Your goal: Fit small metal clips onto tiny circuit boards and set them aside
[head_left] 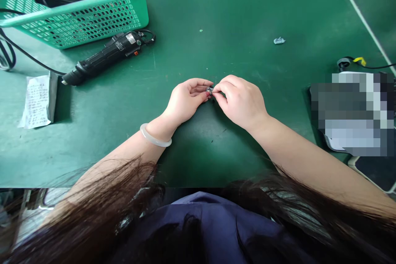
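Near the middle of the green table, a small metallic part (209, 90) sits between my two hands. My left hand (187, 98) is closed on it, with the thumb and fingers pinching it from the left. The fingertips of my right hand (240, 100) are pinched together at the part's right side and touch it. Fingers cover much of the part, so its shape is too small to make out. A pale bangle is on my left wrist.
A green basket (93, 18) with black cables stands at the back left. A black electric screwdriver (107, 57) lies before it, near a paper-covered block (38, 100). A small crumpled piece (279, 41) lies back right. A blurred-out object (352, 111) is at the right.
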A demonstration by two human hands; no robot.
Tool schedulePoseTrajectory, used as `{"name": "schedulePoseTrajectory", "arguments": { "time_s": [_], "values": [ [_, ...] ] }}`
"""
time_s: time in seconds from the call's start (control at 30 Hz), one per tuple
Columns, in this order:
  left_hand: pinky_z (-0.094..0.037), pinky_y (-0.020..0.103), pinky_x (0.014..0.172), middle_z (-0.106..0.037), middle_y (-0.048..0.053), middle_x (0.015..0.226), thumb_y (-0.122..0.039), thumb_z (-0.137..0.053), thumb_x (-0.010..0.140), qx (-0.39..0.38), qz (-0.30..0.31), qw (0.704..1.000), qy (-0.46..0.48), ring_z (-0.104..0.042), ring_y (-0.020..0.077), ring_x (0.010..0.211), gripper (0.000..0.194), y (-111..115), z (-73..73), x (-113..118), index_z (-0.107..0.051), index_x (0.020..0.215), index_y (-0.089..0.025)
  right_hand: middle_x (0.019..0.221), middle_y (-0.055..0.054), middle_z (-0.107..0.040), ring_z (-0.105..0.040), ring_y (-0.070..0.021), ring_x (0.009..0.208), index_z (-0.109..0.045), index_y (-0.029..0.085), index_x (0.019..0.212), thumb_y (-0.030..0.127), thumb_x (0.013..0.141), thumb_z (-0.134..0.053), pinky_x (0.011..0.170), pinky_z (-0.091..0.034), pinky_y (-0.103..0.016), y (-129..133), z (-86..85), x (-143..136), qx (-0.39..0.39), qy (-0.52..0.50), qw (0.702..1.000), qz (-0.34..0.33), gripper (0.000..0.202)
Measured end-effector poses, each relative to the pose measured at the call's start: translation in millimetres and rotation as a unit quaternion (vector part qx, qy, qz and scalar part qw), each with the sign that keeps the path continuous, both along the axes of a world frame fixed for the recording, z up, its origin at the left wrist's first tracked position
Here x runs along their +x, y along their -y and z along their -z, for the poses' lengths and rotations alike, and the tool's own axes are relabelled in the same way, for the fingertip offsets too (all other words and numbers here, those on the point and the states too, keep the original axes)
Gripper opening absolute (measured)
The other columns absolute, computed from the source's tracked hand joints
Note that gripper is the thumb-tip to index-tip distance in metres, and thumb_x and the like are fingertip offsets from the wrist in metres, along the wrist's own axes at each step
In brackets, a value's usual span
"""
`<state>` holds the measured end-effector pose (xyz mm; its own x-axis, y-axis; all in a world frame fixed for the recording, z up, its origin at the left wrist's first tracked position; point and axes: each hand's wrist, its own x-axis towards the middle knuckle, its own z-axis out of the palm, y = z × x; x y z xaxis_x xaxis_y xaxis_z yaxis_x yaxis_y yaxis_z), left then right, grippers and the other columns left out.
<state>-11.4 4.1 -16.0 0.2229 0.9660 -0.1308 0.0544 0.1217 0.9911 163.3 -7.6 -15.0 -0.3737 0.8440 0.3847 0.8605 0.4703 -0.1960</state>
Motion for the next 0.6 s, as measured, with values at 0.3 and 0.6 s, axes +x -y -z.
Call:
{"name": "schedulePoseTrajectory", "arguments": {
  "time_s": [0.3, 0.6],
  "values": [
    [-0.058, 0.034, 0.097, -0.080, 0.006, 0.100, -0.015, -0.072, 0.082, 0.000, 0.001, 1.000, -0.026, -0.075, 0.0165, 0.093, 0.021, 2.2, -3.8, -1.4, -0.077, 0.102, -0.016, 0.092, -0.008, -0.072, -0.062, -0.0209, 0.079, -0.071, 0.018, 0.087, 0.019, 0.094, -0.053, 0.064, -0.042, -0.033, 0.5, -0.6, 0.7, 0.001, -0.006, 1.000, -0.001, 0.019],
    [-0.057, 0.035, 0.097, -0.080, 0.006, 0.098, -0.014, -0.073, 0.080, 0.003, 0.003, 1.000, -0.027, -0.074, 0.0172, 0.093, 0.019, 2.9, -3.5, -1.5, -0.078, 0.099, -0.016, 0.094, -0.008, -0.072, -0.064, -0.0209, 0.080, -0.072, 0.018, 0.087, 0.018, 0.094, -0.053, 0.064, -0.045, -0.033, 1.5, -2.2, -0.2, 0.002, -0.015, 1.000, -0.005, 0.020]
  ]
}}
